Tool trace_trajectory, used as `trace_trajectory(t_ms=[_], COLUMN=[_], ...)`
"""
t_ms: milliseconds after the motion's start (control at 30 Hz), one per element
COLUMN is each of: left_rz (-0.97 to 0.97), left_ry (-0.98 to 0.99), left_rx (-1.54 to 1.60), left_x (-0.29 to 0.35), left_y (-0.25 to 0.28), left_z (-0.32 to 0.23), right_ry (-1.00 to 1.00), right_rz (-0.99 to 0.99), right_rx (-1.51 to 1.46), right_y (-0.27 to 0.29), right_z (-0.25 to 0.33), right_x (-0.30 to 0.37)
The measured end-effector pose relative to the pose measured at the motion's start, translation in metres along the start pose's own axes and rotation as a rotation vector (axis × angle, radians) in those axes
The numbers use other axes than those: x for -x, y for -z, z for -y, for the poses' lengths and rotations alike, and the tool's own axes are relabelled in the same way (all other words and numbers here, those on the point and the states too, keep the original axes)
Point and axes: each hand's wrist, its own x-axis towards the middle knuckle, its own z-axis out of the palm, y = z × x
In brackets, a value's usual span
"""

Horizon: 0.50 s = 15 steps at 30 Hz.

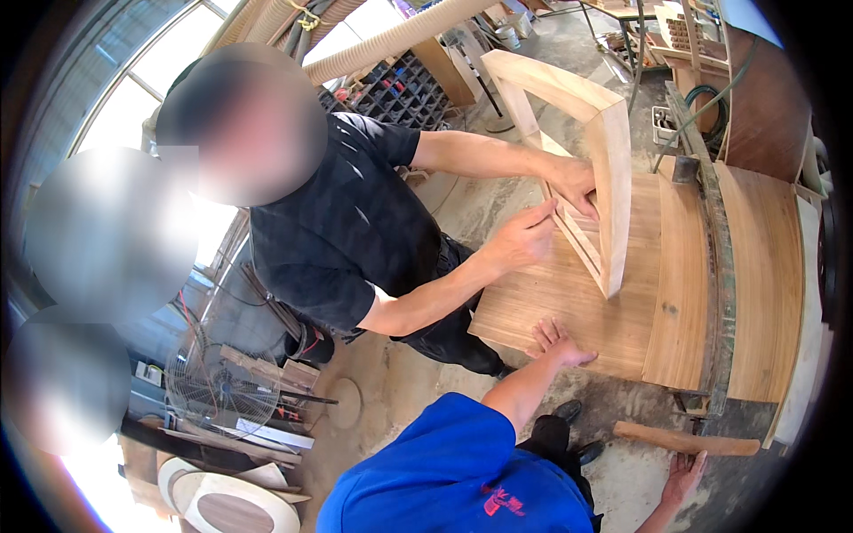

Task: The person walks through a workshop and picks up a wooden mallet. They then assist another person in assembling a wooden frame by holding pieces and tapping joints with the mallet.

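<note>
My left hand (562, 346) lies open with spread fingers on the near edge of a broad striped wooden panel (533, 302). My right hand (684, 480) is at the lower edge of a slightly bent wooden stick (653, 434), its fingers partly hidden by the wood; it appears to grip it. On the panel stands an angular pale wooden frame (613, 195), tilted and apart from my hands. A co-worker in a black shirt (355, 222) reaches to its lower bar, one hand (573, 182) inside the frame, the other (524, 238) pinching something too small to make out.
A long worn bar (721, 293) crosses the workpiece, with another wooden panel (764, 275) beyond it. A standing fan (222, 382) and wood offcuts (235, 506) are at the left. Behind the co-worker are a parts rack (391, 89) and a thick ribbed hose (391, 43).
</note>
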Motion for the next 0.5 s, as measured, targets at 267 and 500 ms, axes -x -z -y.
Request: trace_trajectory(t_ms=[267,500], left_rz=[0.034,0.004], left_ry=[-0.051,0.024], left_rx=[-0.119,-0.133], left_x=[0.002,-0.019], left_y=[0.012,-0.052], left_z=[-0.017,0.031], right_ry=[0.004,0.283], right_rz=[0.101,-0.122], right_rx=[-0.204,0.562], right_y=[-0.015,-0.027], right_z=[0.006,0.022], right_x=[0.005,0.061])
